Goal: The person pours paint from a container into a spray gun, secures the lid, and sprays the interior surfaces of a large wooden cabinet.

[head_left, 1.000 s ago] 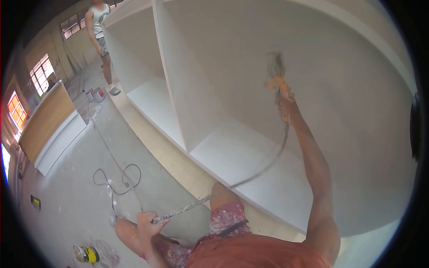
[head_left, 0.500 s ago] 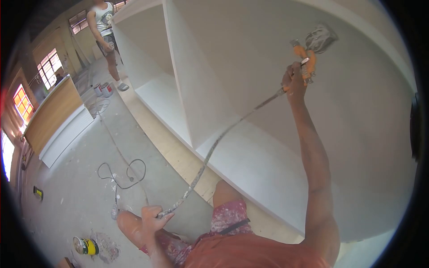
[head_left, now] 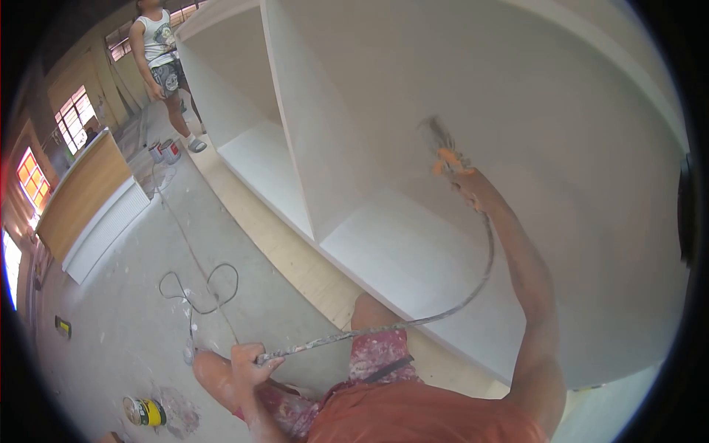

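Note:
My right hand [head_left: 475, 192] is closed round the handle of a spray gun [head_left: 450, 159] with an orange body, inside a large white cabinet [head_left: 413, 251]. A dark, motion-blurred cup is at the gun's far end. From the gun, a paint-spattered hose [head_left: 436, 319] curves down and across my lap. My left hand [head_left: 247, 362] grips that hose at the lower left, in front of my knee. The cabinet's upright divider [head_left: 289, 118] stands to the left of the gun.
Cable [head_left: 238, 277] lies looped on the grey floor. A yellow-labelled can [head_left: 151, 412] sits beside a paint stain. Paint cans [head_left: 169, 151] stand near another person [head_left: 161, 48] at the cabinet's far end. A wood-faced counter [head_left: 88, 196] is at left.
My right hand and the spray gun have swung down and left inside the cabinet. The hose now sags in a deeper curve. My left hand stays nearly in place.

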The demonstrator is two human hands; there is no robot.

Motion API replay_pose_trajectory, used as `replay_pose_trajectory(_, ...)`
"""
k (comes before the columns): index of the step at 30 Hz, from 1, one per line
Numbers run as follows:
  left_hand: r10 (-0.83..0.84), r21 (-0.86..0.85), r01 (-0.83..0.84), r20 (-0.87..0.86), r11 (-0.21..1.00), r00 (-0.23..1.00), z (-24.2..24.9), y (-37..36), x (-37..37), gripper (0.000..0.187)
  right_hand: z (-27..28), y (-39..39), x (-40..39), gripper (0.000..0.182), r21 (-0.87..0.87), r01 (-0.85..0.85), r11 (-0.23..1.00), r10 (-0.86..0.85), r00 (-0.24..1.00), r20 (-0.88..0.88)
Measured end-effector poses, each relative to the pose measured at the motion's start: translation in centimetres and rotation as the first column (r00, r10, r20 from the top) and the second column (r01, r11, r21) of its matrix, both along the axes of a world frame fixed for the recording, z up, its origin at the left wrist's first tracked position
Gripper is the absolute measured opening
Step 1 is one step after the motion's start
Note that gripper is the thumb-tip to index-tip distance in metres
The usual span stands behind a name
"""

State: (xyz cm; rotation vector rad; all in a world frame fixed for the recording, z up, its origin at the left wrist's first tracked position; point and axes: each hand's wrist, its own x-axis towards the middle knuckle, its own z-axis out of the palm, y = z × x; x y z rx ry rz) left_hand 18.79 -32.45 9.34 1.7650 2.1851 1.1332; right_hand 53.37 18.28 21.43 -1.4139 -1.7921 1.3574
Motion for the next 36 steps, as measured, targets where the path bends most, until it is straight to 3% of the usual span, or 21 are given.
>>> replay_pose_trajectory(2,0.0,0.008,0.0,-0.011,1.0,1.0,0.3,0.0,0.0,0.056,0.9,0.5,-1.1,0.025,0.037,0.151,0.988,-0.14,0.968,-0.207)
replay_pose_trajectory(3,0.002,0.012,-0.002,-0.018,1.0,1.0,0.4,0.0,0.0,0.056,1.8,0.4,-2.0,0.025,0.037,0.154,0.987,-0.142,0.967,-0.212)
replay_pose_trajectory(5,0.002,0.006,-0.001,-0.023,1.0,1.0,0.6,0.2,0.2,0.056,4.1,0.2,-3.7,0.024,0.077,0.316,0.946,-0.179,0.703,-0.689)
replay_pose_trajectory(6,0.004,-0.001,-0.004,-0.021,1.0,1.0,0.7,0.3,0.2,0.056,4.6,0.8,-3.8,0.024,0.075,0.32,0.945,-0.182,0.698,-0.692)
replay_pose_trajectory(8,-0.007,0.021,0.007,-0.028,1.0,1.0,0.3,0.5,0.1,0.055,5.3,1.6,-3.6,0.023,0.304,0.187,0.934,0.162,0.537,-0.828)
replay_pose_trajectory(12,-0.004,0.066,0.006,-0.034,0.998,0.999,-0.2,0.7,-0.2,0.054,5.6,0.7,-3.9,0.014,0.344,0.272,0.899,0.19,0.465,-0.865)
replay_pose_trajectory(14,0.012,0.065,-0.007,-0.077,0.998,0.997,-0.3,0.6,-0.2,0.054,3.3,2.2,-3.0,0.023,0.132,0.194,0.972,-0.022,0.634,-0.773)
replay_pose_trajectory(15,0.035,0.066,-0.028,-0.119,0.997,0.992,-0.3,0.6,-0.2,0.054,2.7,2.0,-2.6,0.023,0.137,0.198,0.971,-0.02,0.634,-0.773)
replay_pose_trajectory(17,0.04,0.027,-0.039,-0.059,0.999,0.997,-0.9,0.1,-0.3,0.053,0.9,0.5,-1.9,0.031,0.167,0.207,0.964,-0.129,0.913,-0.386)
replay_pose_trajectory(18,0.051,-0.017,-0.051,-0.002,0.999,0.999,-1.0,-0.1,-0.4,0.053,0.1,0.1,-1.5,0.031,0.169,0.209,0.963,-0.13,0.913,-0.386)
replay_pose_trajectory(20,0.039,-0.032,-0.038,0.023,0.999,0.999,-0.5,-0.1,-0.2,0.053,-1.0,-0.3,-0.7,0.025,0.049,0.053,0.997,-0.057,0.994,0.089)
replay_pose_trajectory(21,0.028,-0.05,-0.025,0.047,0.998,0.998,-0.4,-0.1,-0.1,0.053,-0.8,-1.0,-0.7,0.025,0.052,0.053,0.997,-0.057,0.994,0.089)
replay_pose_trajectory(24,0.018,-0.015,-0.019,-0.037,1.0,0.999,-0.7,-0.3,-0.1,0.053,-0.1,-1.5,-1.2,0.026,-0.007,0.013,1.0,-0.014,0.999,-0.039)
replay_pose_trajectory(26,0.023,-0.006,-0.023,-0.028,1.0,0.999,-1.0,-0.4,-0.1,0.053,0.6,0.0,-2.3,0.027,0.13,0.211,0.969,-0.171,0.949,-0.265)
replay_pose_trajectory(28,0.024,-0.001,-0.025,-0.019,1.0,1.0,-0.8,-0.5,0.0,0.053,4.1,-1.6,-3.2,0.028,0.094,0.191,0.977,-0.097,0.793,-0.602)
replay_pose_trajectory(29,0.023,0.01,-0.022,-0.033,1.0,0.999,-0.5,-0.3,0.2,0.053,4.7,-1.1,-3.7,0.028,0.093,0.19,0.977,-0.096,0.792,-0.603)
replay_pose_trajectory(31,0.024,0.029,-0.023,-0.05,0.999,0.998,-0.2,0.0,0.4,0.053,6.1,-0.3,-4.5,0.025,0.372,0.209,0.905,0.218,0.523,-0.824)
replay_pose_trajectory(32,0.021,0.047,-0.018,-0.057,0.999,0.998,-0.2,0.2,0.3,0.054,6.6,-0.1,-4.8,0.025,0.376,0.207,0.903,0.224,0.52,-0.824)
replay_pose_trajectory(34,0.021,0.07,-0.016,-0.067,0.997,0.998,-0.5,0.4,0.3,0.054,7.5,-0.1,-5.3,0.024,0.372,0.286,0.883,0.25,0.384,-0.889)
replay_pose_trajectory(35,0.035,0.076,-0.031,-0.051,0.997,0.998,-0.6,0.3,0.3,0.054,7.4,0.2,-5.0,0.024,0.375,0.284,0.883,0.253,0.384,-0.888)
replay_pose_trajectory(36,0.047,0.081,-0.044,-0.035,0.996,0.998,-0.6,0.2,0.3,0.054,6.8,0.7,-4.2,0.024,0.331,0.236,0.914,0.189,0.476,-0.859)
